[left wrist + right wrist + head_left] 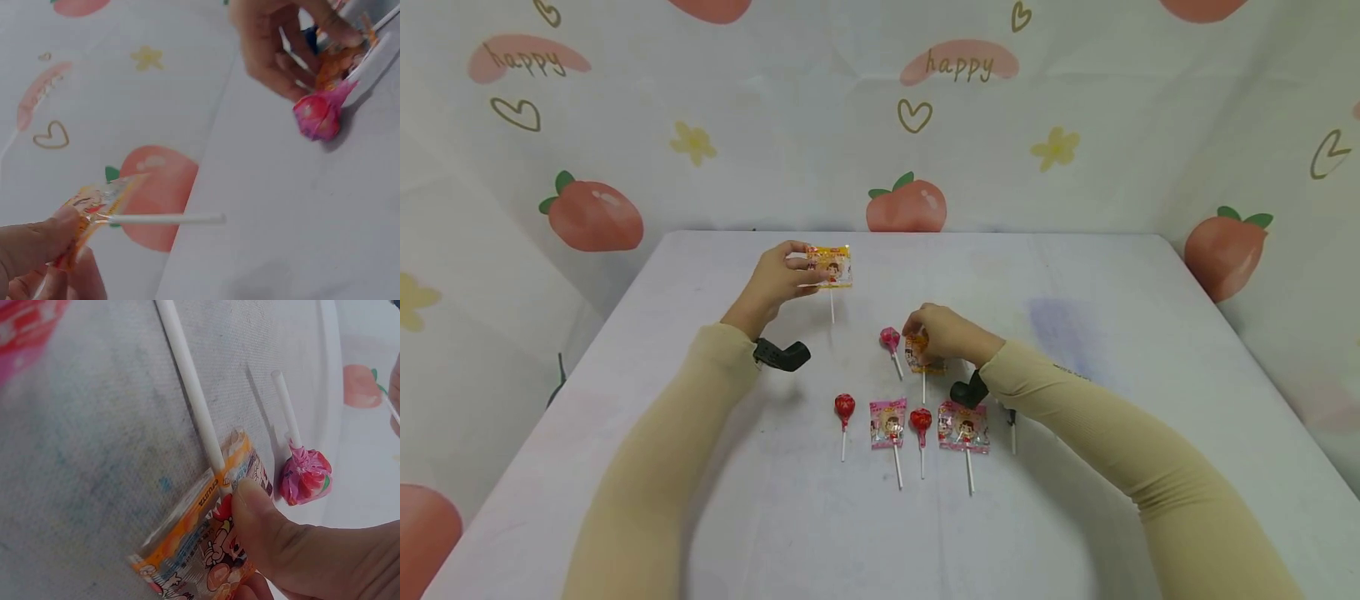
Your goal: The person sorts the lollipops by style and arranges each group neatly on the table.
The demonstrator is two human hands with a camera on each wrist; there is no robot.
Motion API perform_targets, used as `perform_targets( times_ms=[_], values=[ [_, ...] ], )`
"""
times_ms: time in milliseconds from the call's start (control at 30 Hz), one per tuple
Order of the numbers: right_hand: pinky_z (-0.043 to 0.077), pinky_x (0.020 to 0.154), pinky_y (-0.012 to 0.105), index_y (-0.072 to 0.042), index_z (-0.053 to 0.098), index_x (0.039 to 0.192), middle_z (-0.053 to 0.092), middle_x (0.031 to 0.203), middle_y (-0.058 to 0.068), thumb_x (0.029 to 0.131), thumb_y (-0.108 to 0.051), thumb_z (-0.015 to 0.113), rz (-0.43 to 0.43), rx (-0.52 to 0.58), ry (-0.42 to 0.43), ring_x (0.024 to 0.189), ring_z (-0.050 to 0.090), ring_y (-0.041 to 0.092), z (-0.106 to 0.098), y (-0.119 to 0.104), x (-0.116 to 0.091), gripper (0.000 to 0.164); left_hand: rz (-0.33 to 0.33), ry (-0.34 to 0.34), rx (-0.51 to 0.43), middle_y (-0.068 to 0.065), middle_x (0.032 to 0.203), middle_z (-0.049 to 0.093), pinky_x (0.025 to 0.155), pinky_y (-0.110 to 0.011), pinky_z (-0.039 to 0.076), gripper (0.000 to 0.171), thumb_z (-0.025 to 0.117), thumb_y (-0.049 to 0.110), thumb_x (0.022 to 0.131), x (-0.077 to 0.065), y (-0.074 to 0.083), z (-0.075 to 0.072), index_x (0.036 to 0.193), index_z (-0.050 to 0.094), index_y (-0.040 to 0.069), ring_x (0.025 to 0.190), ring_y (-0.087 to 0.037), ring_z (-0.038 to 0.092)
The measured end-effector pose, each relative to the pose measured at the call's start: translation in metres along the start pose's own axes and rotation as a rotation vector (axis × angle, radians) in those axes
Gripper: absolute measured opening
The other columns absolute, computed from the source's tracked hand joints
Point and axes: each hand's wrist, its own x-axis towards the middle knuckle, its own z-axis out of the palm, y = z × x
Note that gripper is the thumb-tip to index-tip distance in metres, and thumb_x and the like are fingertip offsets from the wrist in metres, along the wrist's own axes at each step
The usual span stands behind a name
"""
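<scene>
My left hand (780, 277) pinches a flat-wrapped lollipop (837, 263) in a clear and orange wrapper, lifted above the table with its white stick pointing down. In the left wrist view, the thumb (47, 240) presses on that wrapper. My right hand (951, 333) grips a second orange-wrapped lollipop (206, 544), thumb on the wrapper and fingers partly hidden behind it. Its stick lies close over the cloth. Just left of the right hand lies a round pink lollipop (890, 337).
Nearer me lie two round red lollipops (845, 407) and two pink-wrapped flat lollipops (888, 423), (964, 427). Another stick (1013, 437) shows by the right wrist's black camera (969, 390). A white cloth (775, 517) covers the table; a printed curtain (790, 125) hangs behind.
</scene>
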Motion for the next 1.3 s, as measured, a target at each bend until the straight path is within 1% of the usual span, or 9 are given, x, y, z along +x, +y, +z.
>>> perform_targets(
  times_ms=[100, 200, 300, 400, 500, 567, 800, 1033, 1300],
  values=[
    [0.05, 0.092, 0.038, 0.0, 0.065, 0.117, 0.06, 0.114, 0.016, 0.078, 0.0, 0.078, -0.001, 0.001, 0.0, 0.107, 0.057, 0.03, 0.0, 0.0, -0.001, 0.04, -0.011, 0.043, -0.092, -0.006, 0.11, 0.056, 0.078, -0.024, 0.054, 0.054, 0.068, 0.004, 0.088, 0.008, -0.001, -0.007, 0.136, 0.043, 0.007, 0.091, -0.014, 0.061],
    [0.05, 0.092, 0.038, 0.0, 0.065, 0.117, 0.06, 0.114, 0.016, 0.079, 0.0, 0.077, 0.001, 0.005, 0.0, 0.107, 0.057, 0.03, 0.0, 0.0, -0.001, 0.04, -0.034, 0.064, -0.137, -0.003, 0.107, 0.055, 0.074, -0.02, 0.053, 0.052, 0.065, 0.004, 0.09, 0.014, -0.005, -0.011, 0.137, 0.044, 0.008, 0.098, -0.018, 0.059],
    [0.05, 0.093, 0.038, 0.0, 0.066, 0.116, 0.06, 0.115, 0.016, 0.079, 0.0, 0.077, 0.004, 0.008, -0.001, 0.107, 0.058, 0.03, 0.001, 0.0, -0.001, 0.039, -0.072, 0.062, -0.148, -0.004, 0.112, 0.055, 0.078, -0.021, 0.052, 0.052, 0.061, 0.005, 0.093, 0.019, -0.012, -0.011, 0.142, 0.043, 0.009, 0.102, -0.019, 0.058],
    [0.049, 0.093, 0.038, -0.001, 0.066, 0.116, 0.06, 0.115, 0.016, 0.079, 0.0, 0.077, 0.004, 0.002, -0.002, 0.107, 0.058, 0.029, 0.001, 0.001, 0.0, 0.039, -0.108, 0.053, -0.149, -0.007, 0.118, 0.056, 0.088, -0.026, 0.05, 0.052, 0.059, 0.005, 0.095, 0.024, -0.021, -0.01, 0.144, 0.042, 0.009, 0.102, -0.018, 0.058],
    [0.049, 0.093, 0.038, -0.001, 0.066, 0.116, 0.06, 0.114, 0.016, 0.079, -0.001, 0.077, 0.003, -0.004, -0.002, 0.108, 0.058, 0.029, 0.002, 0.001, 0.0, 0.039, -0.14, 0.047, -0.129, -0.008, 0.12, 0.056, 0.095, -0.03, 0.047, 0.053, 0.059, 0.005, 0.095, 0.028, -0.03, -0.007, 0.145, 0.042, 0.01, 0.098, -0.015, 0.058],
    [0.049, 0.093, 0.038, -0.001, 0.065, 0.117, 0.059, 0.115, 0.016, 0.079, -0.001, 0.077, 0.006, -0.004, -0.004, 0.108, 0.058, 0.029, 0.001, 0.001, 0.0, 0.039, -0.16, 0.045, -0.094, -0.007, 0.119, 0.055, 0.094, -0.029, 0.047, 0.053, 0.06, 0.005, 0.095, 0.03, -0.036, -0.005, 0.145, 0.042, 0.011, 0.094, -0.012, 0.058],
    [0.049, 0.094, 0.038, 0.0, 0.065, 0.118, 0.059, 0.116, 0.016, 0.079, 0.0, 0.077, 0.011, 0.006, -0.008, 0.108, 0.057, 0.03, 0.001, -0.001, -0.001, 0.04, -0.217, 0.069, -0.019, -0.006, 0.116, 0.054, 0.074, -0.02, 0.052, 0.052, 0.063, 0.007, 0.093, 0.033, -0.048, -0.001, 0.143, 0.047, 0.012, 0.082, -0.009, 0.055],
    [0.049, 0.094, 0.038, 0.0, 0.065, 0.118, 0.059, 0.116, 0.016, 0.079, 0.001, 0.077, 0.009, -0.002, -0.008, 0.109, 0.057, 0.031, 0.0, -0.001, 0.0, 0.041, -0.218, 0.099, 0.016, -0.009, 0.119, 0.054, 0.066, -0.017, 0.052, 0.053, 0.066, 0.006, 0.091, 0.035, -0.049, 0.002, 0.141, 0.049, 0.009, 0.07, -0.005, 0.056],
    [0.049, 0.094, 0.038, 0.0, 0.065, 0.118, 0.06, 0.117, 0.016, 0.078, 0.0, 0.078, 0.008, 0.003, -0.009, 0.109, 0.057, 0.031, 0.001, 0.0, 0.001, 0.041, -0.195, 0.116, 0.075, -0.007, 0.111, 0.059, 0.062, -0.017, 0.052, 0.048, 0.066, 0.008, 0.091, 0.036, -0.049, 0.006, 0.137, 0.053, 0.008, 0.065, -0.004, 0.057]
  ],
)
